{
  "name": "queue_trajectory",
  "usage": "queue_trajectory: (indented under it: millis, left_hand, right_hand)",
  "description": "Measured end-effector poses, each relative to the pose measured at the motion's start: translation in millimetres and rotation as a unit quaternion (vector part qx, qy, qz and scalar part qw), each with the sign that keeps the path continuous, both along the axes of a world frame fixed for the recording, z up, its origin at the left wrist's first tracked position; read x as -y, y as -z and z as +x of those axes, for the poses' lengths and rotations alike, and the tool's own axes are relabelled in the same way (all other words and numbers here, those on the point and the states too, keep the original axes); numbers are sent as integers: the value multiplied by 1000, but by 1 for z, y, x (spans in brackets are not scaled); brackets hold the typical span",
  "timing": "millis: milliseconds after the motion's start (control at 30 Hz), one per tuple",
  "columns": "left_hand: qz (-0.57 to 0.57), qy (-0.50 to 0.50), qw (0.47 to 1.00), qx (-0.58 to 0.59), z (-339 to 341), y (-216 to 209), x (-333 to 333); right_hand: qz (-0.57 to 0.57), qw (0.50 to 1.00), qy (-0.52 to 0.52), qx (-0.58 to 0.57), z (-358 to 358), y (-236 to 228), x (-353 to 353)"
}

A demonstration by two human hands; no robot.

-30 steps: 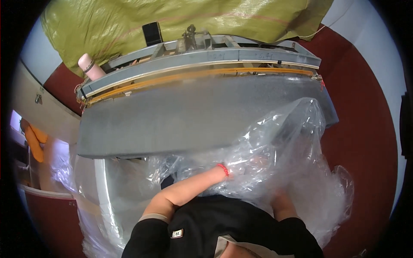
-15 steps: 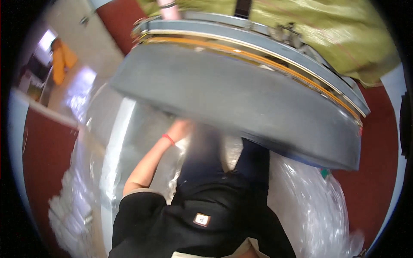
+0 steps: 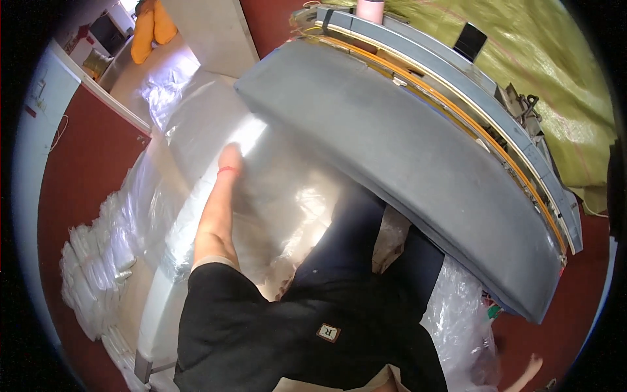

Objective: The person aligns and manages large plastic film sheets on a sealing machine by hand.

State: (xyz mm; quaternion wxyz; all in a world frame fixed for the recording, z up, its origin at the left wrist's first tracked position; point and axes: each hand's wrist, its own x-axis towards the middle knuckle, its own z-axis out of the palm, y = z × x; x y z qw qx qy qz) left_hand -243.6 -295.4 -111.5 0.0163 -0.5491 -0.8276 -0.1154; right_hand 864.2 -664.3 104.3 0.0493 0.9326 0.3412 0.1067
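My left hand (image 3: 230,157), a red band at its wrist, reaches forward to the clear plastic sheeting (image 3: 281,157) on my left. It sits at the bright upper end of a long white strip (image 3: 186,225) under or in that plastic. Its fingers are blurred, so whether it grips the sheet cannot be made out. Far down at the lower right, my right hand (image 3: 534,363) shows only in part, close to a heap of crumpled clear plastic (image 3: 454,326); its fingers are too indistinct to read. A long grey machine top (image 3: 405,157) with an orange strip (image 3: 450,121) lies across in front of me.
On the machine's back rail stand a pink cylinder (image 3: 370,11) and a dark phone-like slab (image 3: 470,42). Yellow-green woven sheeting (image 3: 555,72) lies behind. Stacked clear plastic bags (image 3: 98,268) lie at left on the red floor. A person in orange (image 3: 153,32) is beyond a doorway.
My left hand has moved from below the machine's front edge out to the left, onto the plastic. My view has turned, and my right hand now shows at the lower right.
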Motion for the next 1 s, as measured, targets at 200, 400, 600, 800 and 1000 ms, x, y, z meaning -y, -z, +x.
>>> queue_trajectory:
  millis: [200,400,600,800,1000]
  left_hand:
    - [-4,-19,999,-44,-8,-11,62]
    - [-6,-38,896,442,54,-33,113]
    - [-34,217,789,574,214,-99,137]
    - [76,566,731,373,332,-180,118]
    - [238,693,668,132,351,-235,69]
  right_hand:
    - [65,964,-257,-5,-195,-18,-199]
    - [93,830,-513,-200,-427,-9,-275]
    - [-29,629,-642,-438,-570,43,-302]
    - [-7,306,-702,-643,-620,82,-290]
    - [57,354,-547,-757,-536,47,-264]
